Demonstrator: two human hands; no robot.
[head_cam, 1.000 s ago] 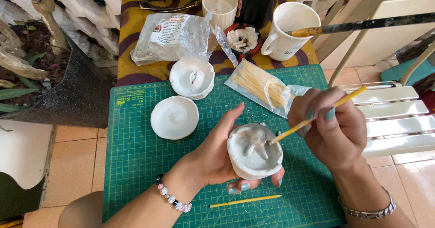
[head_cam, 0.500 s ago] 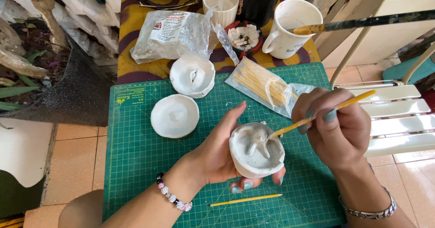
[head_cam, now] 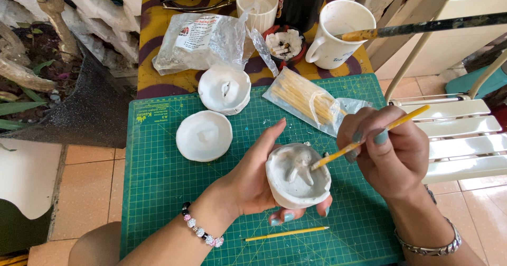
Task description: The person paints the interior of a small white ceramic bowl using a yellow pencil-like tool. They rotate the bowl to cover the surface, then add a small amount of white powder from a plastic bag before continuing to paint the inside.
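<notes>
Mould: my left hand (head_cam: 259, 184) cupped the white plaster mould (head_cam: 297, 175), cavity up, above the green mat's near edge.
Stick: my right hand (head_cam: 388, 152) pinched the yellow stick (head_cam: 369, 137), its length slanting from upper right down into the cavity.
Risk: pressing hard could chip the plaster.
Nearby: another stick (head_cam: 287, 234) lay at the worktop's near edge.

Beaded bracelet (head_cam: 202, 231), silver bangle (head_cam: 429, 245), teal-painted nails.

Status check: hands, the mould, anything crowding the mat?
Left hand cups white mould. Right hand holds yellow stick, tip in the mould. Spare stick on green mat beside two other moulds.
</notes>
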